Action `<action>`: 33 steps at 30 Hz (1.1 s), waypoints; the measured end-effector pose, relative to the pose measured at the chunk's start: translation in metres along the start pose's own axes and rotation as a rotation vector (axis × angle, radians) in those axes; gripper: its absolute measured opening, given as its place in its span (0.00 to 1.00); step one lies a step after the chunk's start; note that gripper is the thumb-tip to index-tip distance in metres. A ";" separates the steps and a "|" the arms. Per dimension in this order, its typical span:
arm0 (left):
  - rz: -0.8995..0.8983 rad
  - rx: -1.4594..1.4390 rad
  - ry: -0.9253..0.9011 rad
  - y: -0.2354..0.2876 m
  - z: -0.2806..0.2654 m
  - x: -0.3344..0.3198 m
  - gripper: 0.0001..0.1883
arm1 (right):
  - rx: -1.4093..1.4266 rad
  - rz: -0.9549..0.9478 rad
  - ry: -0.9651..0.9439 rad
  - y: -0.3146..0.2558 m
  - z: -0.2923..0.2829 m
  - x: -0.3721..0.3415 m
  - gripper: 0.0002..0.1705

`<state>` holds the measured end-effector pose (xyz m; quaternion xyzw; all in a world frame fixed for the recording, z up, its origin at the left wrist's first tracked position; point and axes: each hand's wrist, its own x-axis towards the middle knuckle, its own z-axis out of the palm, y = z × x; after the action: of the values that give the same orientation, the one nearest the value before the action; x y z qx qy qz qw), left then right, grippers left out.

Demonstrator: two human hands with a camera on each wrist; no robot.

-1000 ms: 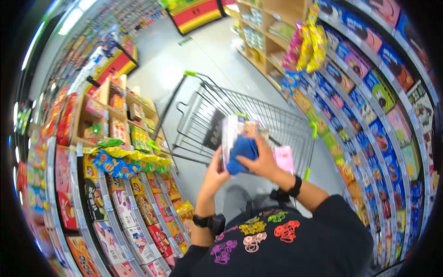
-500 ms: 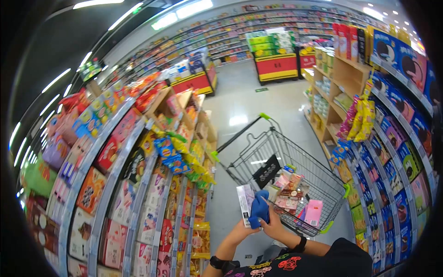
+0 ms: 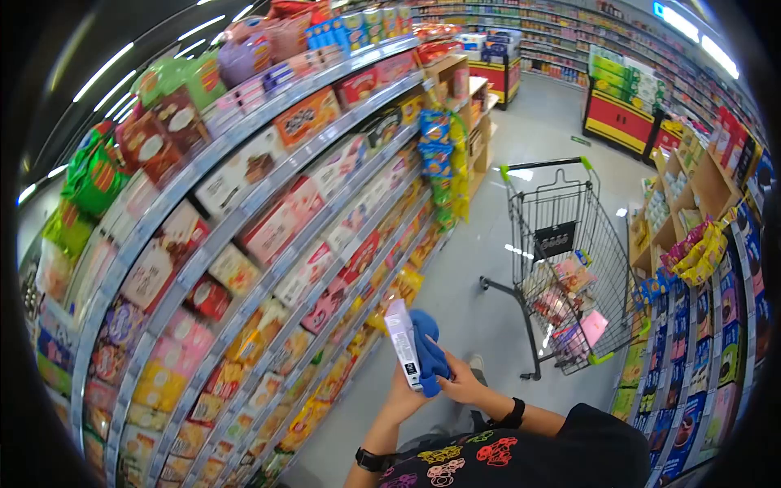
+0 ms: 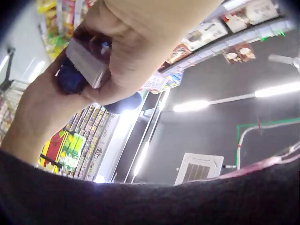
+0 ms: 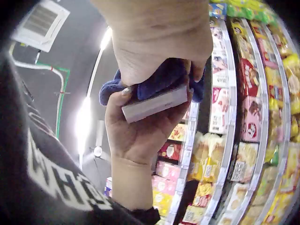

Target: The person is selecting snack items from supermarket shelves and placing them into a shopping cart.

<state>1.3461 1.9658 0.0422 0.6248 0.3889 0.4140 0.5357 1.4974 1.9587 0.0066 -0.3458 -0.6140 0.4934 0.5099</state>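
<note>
A slim pale-lilac box (image 3: 401,346) stands tilted upright before the person's body in the head view. My left hand (image 3: 405,400) holds it from below, near its lower end. In the right wrist view that hand's thumb lies over the edge of the box (image 5: 152,107). A dark-blue cloth (image 3: 427,342) is bunched against the side of the box. The right hand (image 3: 462,382) grips this cloth and presses it to the box. Seen from the left wrist, the cloth (image 4: 70,77) shows between the two hands, partly hidden by fingers.
Shelves of boxed snacks (image 3: 277,236) rise close on the left. A wire shopping cart (image 3: 569,244) stands ahead to the right, with several packages (image 3: 573,276) inside. Hanging snack bags (image 3: 435,154) jut from the left shelf end. More shelves (image 3: 691,390) line the right side.
The head view has lifted and turned left, so the cart now appears farther right and the left shelves fill more. Both hands still hold box and cloth, now clear of the cart.
</note>
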 end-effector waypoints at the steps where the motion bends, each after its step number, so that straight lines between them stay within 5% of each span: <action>1: 0.024 -0.017 0.007 0.011 -0.010 -0.014 0.24 | 0.141 0.028 -0.007 0.001 0.020 -0.007 0.36; 6: -0.266 0.283 -0.298 0.034 -0.050 -0.057 0.26 | 0.299 0.130 0.289 0.018 0.055 -0.001 0.31; 9: -0.238 0.163 -0.405 0.033 -0.054 -0.072 0.28 | 0.752 0.304 0.194 -0.014 0.039 0.005 0.33; 13: -0.338 -0.242 -0.467 0.010 -0.064 -0.082 0.30 | 0.850 0.320 -0.013 -0.023 0.023 -0.012 0.39; 16: -0.284 -0.291 -0.526 0.004 -0.065 -0.070 0.28 | 1.031 0.394 -0.092 -0.031 0.024 -0.025 0.42; 18: -0.291 -0.331 -0.444 -0.004 -0.062 -0.061 0.25 | 1.042 0.380 -0.056 -0.035 0.025 -0.027 0.41; 25: -0.266 -0.382 0.005 -0.047 -0.014 -0.012 0.23 | 0.263 0.278 0.553 -0.020 -0.001 -0.020 0.34; 26: -0.225 -0.432 0.035 -0.039 0.002 -0.005 0.24 | -0.012 0.278 0.506 -0.021 -0.009 -0.023 0.36; 29: -0.188 -0.467 0.066 -0.065 0.028 0.021 0.33 | 0.019 0.313 0.217 -0.023 -0.034 -0.021 0.37; 33: -0.080 -0.573 -0.061 -0.048 0.056 0.066 0.39 | 0.471 0.273 0.165 -0.013 -0.076 0.002 0.36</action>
<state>1.4195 2.0143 -0.0037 0.4444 0.2641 0.4665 0.7178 1.5714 1.9768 0.0188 -0.3364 -0.3867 0.6567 0.5532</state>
